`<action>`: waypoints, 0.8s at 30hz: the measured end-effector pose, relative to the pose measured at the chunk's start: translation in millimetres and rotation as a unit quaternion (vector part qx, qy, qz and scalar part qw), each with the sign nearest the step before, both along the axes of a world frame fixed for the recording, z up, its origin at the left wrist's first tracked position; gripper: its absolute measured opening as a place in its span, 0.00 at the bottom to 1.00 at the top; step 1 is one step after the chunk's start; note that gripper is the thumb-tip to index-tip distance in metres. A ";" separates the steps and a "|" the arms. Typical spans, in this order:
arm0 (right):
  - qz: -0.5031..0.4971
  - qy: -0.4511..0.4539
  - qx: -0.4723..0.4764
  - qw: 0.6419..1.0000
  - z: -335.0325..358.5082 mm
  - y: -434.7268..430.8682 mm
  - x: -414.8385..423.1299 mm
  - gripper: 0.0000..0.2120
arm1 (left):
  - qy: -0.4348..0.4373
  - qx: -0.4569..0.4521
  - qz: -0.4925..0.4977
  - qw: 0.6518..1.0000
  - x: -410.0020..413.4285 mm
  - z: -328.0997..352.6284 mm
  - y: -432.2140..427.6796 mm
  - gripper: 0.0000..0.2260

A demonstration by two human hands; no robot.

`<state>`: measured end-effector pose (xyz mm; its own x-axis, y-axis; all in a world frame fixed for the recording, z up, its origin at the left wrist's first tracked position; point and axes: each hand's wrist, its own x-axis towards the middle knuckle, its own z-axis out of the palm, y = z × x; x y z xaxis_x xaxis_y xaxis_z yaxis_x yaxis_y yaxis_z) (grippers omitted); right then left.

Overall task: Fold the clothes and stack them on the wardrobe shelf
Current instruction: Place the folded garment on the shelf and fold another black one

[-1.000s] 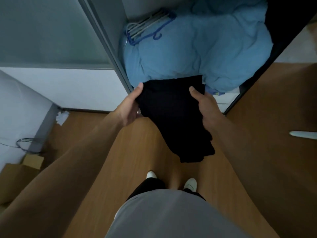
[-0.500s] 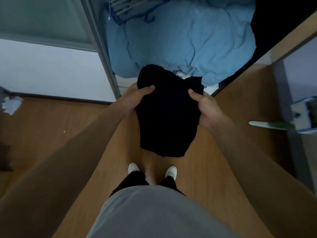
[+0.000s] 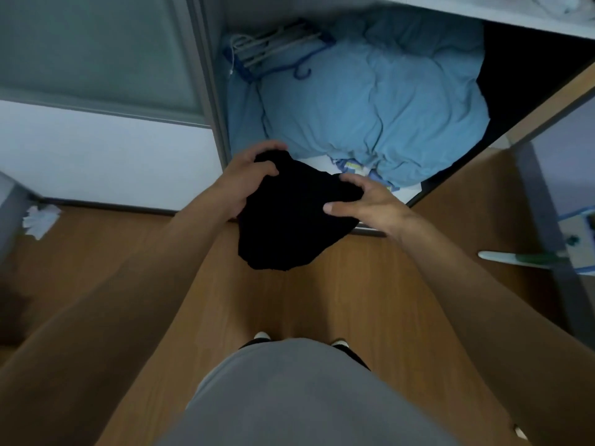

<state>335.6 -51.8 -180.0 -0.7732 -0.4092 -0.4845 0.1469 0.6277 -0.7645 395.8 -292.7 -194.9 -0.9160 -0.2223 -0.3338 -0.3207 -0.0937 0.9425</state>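
head view, looking down: the fingers (image 3: 271, 147) of my left hand (image 3: 246, 180) curl over the upper left corner of the black garment (image 3: 289, 230), so this hand grips the cloth. how far they reach behind it is hidden by the fabric. the thumb (image 3: 342, 208) of my right hand (image 3: 373, 204) presses on the near face, and its other fingers hook over the upper right edge, so this hand grips the garment too, with its fingertips partly lost against the dark cloth.

the garment hangs bunched between both hands, in the air in front of the open wardrobe, above the line where the wooden floor (image 3: 370, 300) meets the wardrobe base. it is so dark that i cannot make out folds, seams or what kind of clothing it is. its lower edge droops free below my hands.

behind it, inside the wardrobe, lies a heap of blue bedding (image 3: 370, 101), with a bundle of hangers (image 3: 277, 49) resting on its far left side. a small patterned item (image 3: 354, 165) peeks out under the bedding, mostly covered. to the right of the bedding the compartment falls into shadow. a white shelf board (image 3: 476, 9) crosses the top and is cut off by the frame edge.

the frosted sliding door (image 3: 96, 53) stands to the left, with crumpled white paper (image 3: 40, 218) on the floor beside it. my grey shirt (image 3: 289, 397) hides most of my legs, and only the shoe tips (image 3: 262, 335) show.
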 end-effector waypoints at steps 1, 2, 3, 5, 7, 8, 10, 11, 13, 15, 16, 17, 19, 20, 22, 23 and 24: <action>0.038 0.028 0.052 0.998 1.4 -7.2 0.3 0.42 | 0.006 0.001 -0.007 1.000 0.5 6.2 -2.8 0.20; 0.071 0.069 0.115 0.988 2.1 -14.7 1.2 0.41 | 0.011 0.000 -0.013 1.000 0.8 12.3 -5.5 0.19; 0.088 0.115 0.172 0.974 2.1 -21.4 0.9 0.35 | 0.014 -0.003 -0.016 1.000 1.4 18.0 -8.3 0.18; 0.075 0.179 0.219 0.956 4.6 -32.2 -0.1 0.13 | 0.018 -0.033 -0.013 0.999 3.4 24.7 -15.6 0.16; 0.062 0.213 0.227 0.948 11.8 -37.8 -2.2 0.03 | 0.026 -0.093 -0.034 0.995 6.3 24.8 -25.7 0.14; 0.061 0.220 0.226 0.947 15.7 -40.2 -3.9 0.06 | 0.027 -0.128 -0.057 0.990 7.7 23.7 -30.7 0.16; 0.067 0.219 0.225 0.947 23.7 -43.3 -6.4 0.06 | 0.014 -0.198 -0.121 0.973 9.8 20.6 -36.9 0.29; 0.075 0.220 0.228 0.945 28.0 -44.5 -6.5 0.04 | 0.002 -0.228 -0.151 0.962 10.2 18.0 -37.7 0.38; 0.095 0.230 0.235 0.940 35.8 -45.6 -6.2 0.06 | -0.030 -0.289 -0.192 0.937 10.1 10.5 -35.0 0.51; 0.118 0.238 0.248 0.932 44.0 -43.4 -5.3 0.09 | -0.069 -0.369 -0.197 0.906 8.2 3.8 -30.2 0.56; 0.132 0.244 0.256 0.926 48.0 -41.3 -4.7 0.10 | -0.081 -0.410 -0.201 0.886 6.6 1.4 -26.8 0.56; 0.148 0.256 0.269 0.917 51.7 -38.7 -4.7 0.09 | -0.081 -0.440 -0.209 0.869 3.9 -0.3 -23.7 0.56; 0.179 0.281 0.296 0.895 59.8 -32.8 -5.6 0.08 | -0.039 -0.441 -0.246 0.862 -3.9 -0.2 -16.5 0.54; 0.190 0.291 0.303 0.888 64.1 -29.4 -6.6 0.08 | -0.008 -0.418 -0.272 0.866 -8.2 0.5 -11.8 0.52; 0.194 0.300 0.302 0.884 72.3 -22.6 -10.6 0.07 | 0.028 -0.374 -0.325 0.868 -16.1 3.5 1.6 0.48; 0.189 0.302 0.299 0.885 75.8 -18.5 -13.7 0.06 | 0.029 -0.366 -0.341 0.865 -20.6 4.7 8.1 0.44; 0.180 0.305 0.292 0.888 78.3 -13.8 -17.9 0.05 | 0.022 -0.367 -0.346 0.863 -25.9 5.8 14.2 0.38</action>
